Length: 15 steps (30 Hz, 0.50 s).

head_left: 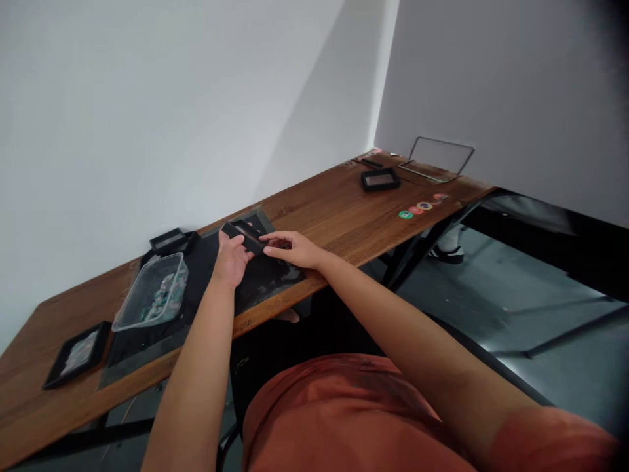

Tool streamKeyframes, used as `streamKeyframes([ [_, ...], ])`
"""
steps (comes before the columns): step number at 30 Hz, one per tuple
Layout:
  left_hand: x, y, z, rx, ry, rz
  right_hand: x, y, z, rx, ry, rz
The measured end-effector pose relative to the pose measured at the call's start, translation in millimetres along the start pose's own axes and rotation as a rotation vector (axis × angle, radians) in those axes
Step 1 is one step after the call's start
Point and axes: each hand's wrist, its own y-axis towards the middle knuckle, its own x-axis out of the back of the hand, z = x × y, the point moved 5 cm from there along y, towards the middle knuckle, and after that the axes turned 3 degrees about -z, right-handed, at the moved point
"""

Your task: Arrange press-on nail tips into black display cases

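Between my hands, above the dark mat [275, 280], is a small black box [244, 236] with a raised rim and a clear or shiny middle. My left hand [232, 257] grips it from the left and below, thumb over the near side. My right hand [293, 249] pinches its right end, with the fingers at the far side and the thumb nearer me. To the left of my left forearm stands a clear plastic tub [151, 295], with several small items in shiny wrapping inside; I cannot make out their kind.
A black box with wrapped contents [78, 354] lies at the table's left. Black boxes [170, 241] sit behind the tub, and another [380, 179] is at the far right, near round stickers [415, 210] and a metal wire frame [437, 159]. A person's shoe [446, 254] shows beyond the wooden table [339, 216].
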Motion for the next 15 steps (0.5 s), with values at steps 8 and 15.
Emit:
streamKeyframes([
  [8,-4.6,-8.0,-1.0,-0.377,0.392,-0.138,3.0,0.5,-1.1,-0.032,0.082,0.022],
  [15,-22.7,-24.7,-10.7,-0.589,0.561,-0.087,5.1,-0.9,1.5,-0.011,0.150,0.021],
])
